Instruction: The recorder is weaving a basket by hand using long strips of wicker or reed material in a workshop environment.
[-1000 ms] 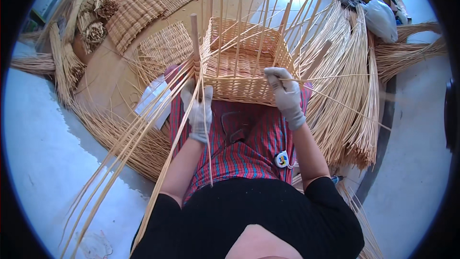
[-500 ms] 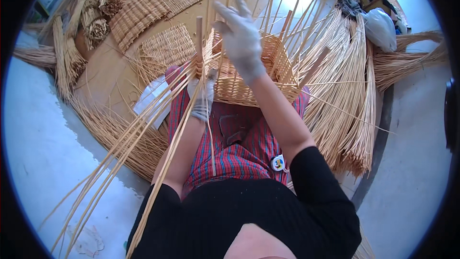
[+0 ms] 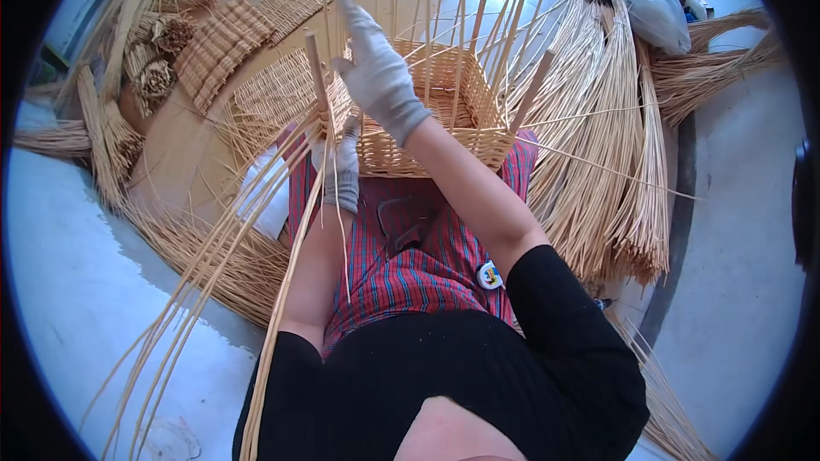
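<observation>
A half-woven wicker basket [image 3: 410,154] rests across my lap, with wooden stakes at its corners and tall thin strands rising from its walls. My left hand [image 3: 339,172], in a pale glove, is closed on the basket's near left corner, just below a wooden stake [image 3: 316,68]. Loose wicker strands [image 3: 213,269] fan from that corner toward the lower left. Raised above the basket's left side, my gloved right hand [image 3: 382,81] has its fingers stretched upward beside the upright strands. Its palm side is partly hidden, so contact with a strand cannot be made out.
Long bundles of wicker [image 3: 606,145] lie on the right, near a white plastic bag [image 3: 658,15]. Woven panels [image 3: 224,47] and tied bundles [image 3: 154,77] lie at the far left. A small tape measure [image 3: 489,275] sits on my lap.
My right hand has shifted left and slightly down, toward the left corner stake. My left hand stays at the basket corner. The whole view has shifted a little.
</observation>
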{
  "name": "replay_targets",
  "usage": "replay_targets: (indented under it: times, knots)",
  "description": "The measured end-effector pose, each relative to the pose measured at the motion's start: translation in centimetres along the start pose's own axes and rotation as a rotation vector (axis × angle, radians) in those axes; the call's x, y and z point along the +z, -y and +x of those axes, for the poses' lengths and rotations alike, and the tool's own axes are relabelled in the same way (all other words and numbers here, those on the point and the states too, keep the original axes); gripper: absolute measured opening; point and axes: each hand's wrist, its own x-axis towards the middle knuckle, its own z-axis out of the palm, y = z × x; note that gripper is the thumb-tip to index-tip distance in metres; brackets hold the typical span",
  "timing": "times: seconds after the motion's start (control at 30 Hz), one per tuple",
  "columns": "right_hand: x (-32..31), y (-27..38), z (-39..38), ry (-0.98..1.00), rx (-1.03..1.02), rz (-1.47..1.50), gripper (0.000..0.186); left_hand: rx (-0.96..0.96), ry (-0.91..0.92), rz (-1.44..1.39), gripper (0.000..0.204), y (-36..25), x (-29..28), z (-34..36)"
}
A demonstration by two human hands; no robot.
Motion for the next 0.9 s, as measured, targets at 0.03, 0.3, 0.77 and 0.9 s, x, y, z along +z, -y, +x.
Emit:
replay_targets:
  times: [0.03,0.3,0.77,0.9]
  knots:
    - [0.5,-0.7,-0.5,-0.04,-0.002,0.11,0.068,-0.053,0.03,0.032,0.066,0.2,-0.2,0.2]
    - [-6.0,-8.6,-17.4,-0.175,0.368,0.598,0.016,-0.284,0.098,0.11,0.067,-2.3,-1.2,-1.5]
    - [-9.8,-8.8,-17.2,-0.376,0.732,0.816,0.014,0.206,0.214,0.283,0.034,-7.9,-0.3,-7.6]
    - [-8.5,-7.3,-15.3,-0.348,0.522,0.468,0.014,-0.143,0.567,0.37,0.035,-8.7,3.7,-4.7]
